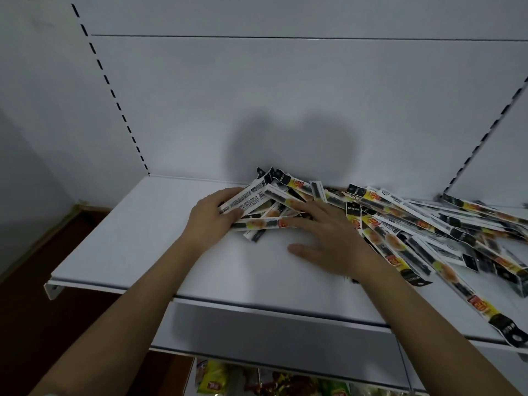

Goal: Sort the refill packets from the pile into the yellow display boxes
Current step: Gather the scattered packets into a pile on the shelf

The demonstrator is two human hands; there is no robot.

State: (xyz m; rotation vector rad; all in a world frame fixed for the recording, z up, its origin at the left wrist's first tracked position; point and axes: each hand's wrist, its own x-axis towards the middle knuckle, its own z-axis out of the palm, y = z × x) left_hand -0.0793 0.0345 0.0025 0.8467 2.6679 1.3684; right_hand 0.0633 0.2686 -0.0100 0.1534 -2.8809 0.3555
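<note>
Head view: left hand grips refill packets on white shelf; right hand lies flat, empty, blocking pile.

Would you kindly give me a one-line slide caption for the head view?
Left hand and right hand gather refill packets piled on a white shelf.

Dim, cool light; a soft double shadow falls on the back panel above the pile. Wide-angle bending curves the panel's edges; packets at right blur.
</note>
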